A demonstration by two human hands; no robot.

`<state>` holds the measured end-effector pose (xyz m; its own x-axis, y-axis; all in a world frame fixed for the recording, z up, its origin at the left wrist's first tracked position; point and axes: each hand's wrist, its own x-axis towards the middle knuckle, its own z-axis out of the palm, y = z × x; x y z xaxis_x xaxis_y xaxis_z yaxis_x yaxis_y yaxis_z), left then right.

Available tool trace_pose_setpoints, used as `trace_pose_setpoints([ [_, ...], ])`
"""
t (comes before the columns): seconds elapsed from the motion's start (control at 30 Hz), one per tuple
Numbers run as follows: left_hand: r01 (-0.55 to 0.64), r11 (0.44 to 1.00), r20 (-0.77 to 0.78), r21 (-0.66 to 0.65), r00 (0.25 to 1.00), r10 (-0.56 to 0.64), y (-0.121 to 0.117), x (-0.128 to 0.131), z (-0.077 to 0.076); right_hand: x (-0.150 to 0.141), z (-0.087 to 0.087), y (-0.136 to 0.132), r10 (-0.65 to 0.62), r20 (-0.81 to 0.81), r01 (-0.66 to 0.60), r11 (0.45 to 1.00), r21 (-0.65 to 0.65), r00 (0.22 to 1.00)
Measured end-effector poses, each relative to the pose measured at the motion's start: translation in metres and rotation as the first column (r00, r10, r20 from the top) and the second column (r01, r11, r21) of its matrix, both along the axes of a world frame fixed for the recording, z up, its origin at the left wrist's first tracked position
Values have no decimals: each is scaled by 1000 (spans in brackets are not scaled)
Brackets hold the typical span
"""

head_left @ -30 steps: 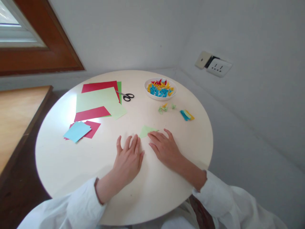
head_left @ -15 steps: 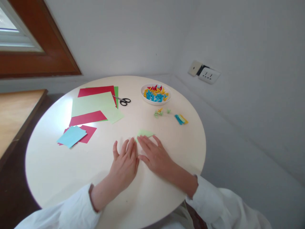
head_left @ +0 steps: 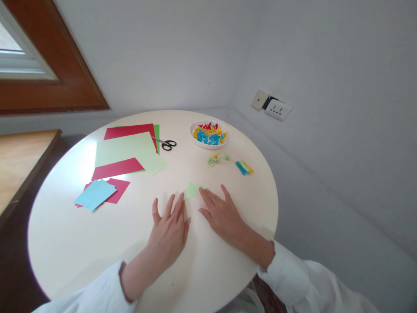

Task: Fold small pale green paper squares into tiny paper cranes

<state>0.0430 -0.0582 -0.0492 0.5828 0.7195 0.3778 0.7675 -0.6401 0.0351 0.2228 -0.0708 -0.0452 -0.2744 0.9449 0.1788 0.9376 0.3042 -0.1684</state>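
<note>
A small light green piece of paper (head_left: pixel 193 190), folded into what looks like a triangle, lies flat on the white round table (head_left: pixel 156 278). At its left corner rest the fingertips of my left hand (head_left: pixel 168 232), palm down with the fingers stretched and the little finger spread. My right hand (head_left: pixel 223 213) lies over the paper's right part, fingers extended, hiding some of its near edge. Both hands press from above rather than grasp. Beyond them sit small light green folded pieces (head_left: pixel 213 161) with a bit of yellow.
Behind stands a white dish (head_left: pixel 210 147) of red, yellow and blue folded pieces. Folded strips (head_left: pixel 242 168) lie right of it. Black-handled scissors (head_left: pixel 167 145) touch large green and red sheets (head_left: pixel 122 148). Blue squares (head_left: pixel 95 194) overlap red ones (head_left: pixel 119 190) at left.
My right hand has slid to the right along the paper, widening the gap between my hands and uncovering more of the green. My left hand stays at the left corner. The view has tilted slightly.
</note>
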Motion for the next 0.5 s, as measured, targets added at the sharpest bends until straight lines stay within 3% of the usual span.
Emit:
trace_pose_setpoints([
  [0.3,4,995,74,-98,997,3,10,1,1,1,7,33,-113,1,112,988,104,994],
  [0.5,-43,993,126,-106,990,56,18,-5,0,-8,10,46,-47,-51,48,999,12,998],
])
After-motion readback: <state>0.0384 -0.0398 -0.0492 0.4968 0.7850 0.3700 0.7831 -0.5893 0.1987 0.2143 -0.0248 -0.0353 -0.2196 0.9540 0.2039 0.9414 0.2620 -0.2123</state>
